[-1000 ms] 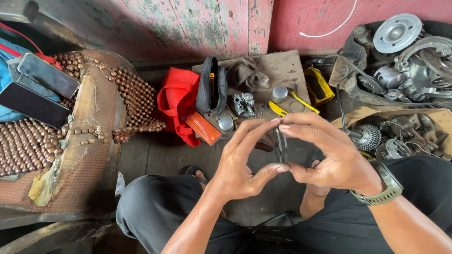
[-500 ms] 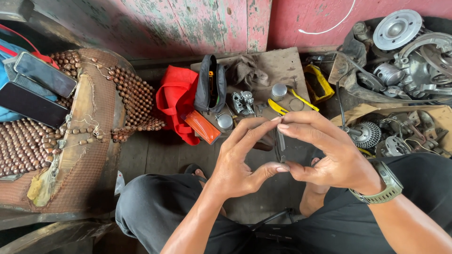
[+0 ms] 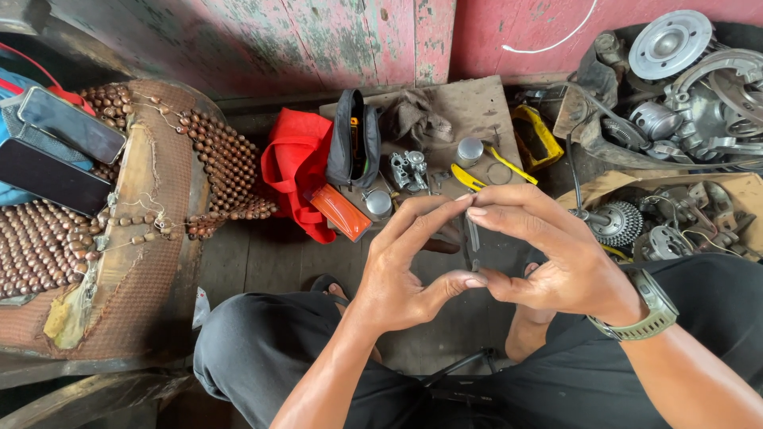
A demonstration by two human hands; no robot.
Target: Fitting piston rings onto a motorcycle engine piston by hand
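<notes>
spreading wide at far left, a beaded seat cover (image 3: pixel 95 238); heaped at far right, metal engine parts (image 3: pixel 683 79). lying between them on a brown board (image 3: pixel 469 107), a red cloth (image 3: pixel 298 163), then a small carburetor (image 3: pixel 409 168). meeting near centre, left hand (image 3: pixel 401 274) and right hand (image 3: pixel 556 258), fingertips pinched narrow on both ends of a thin dark metal rod (image 3: pixel 474 242), held upright above the lap.
</notes>
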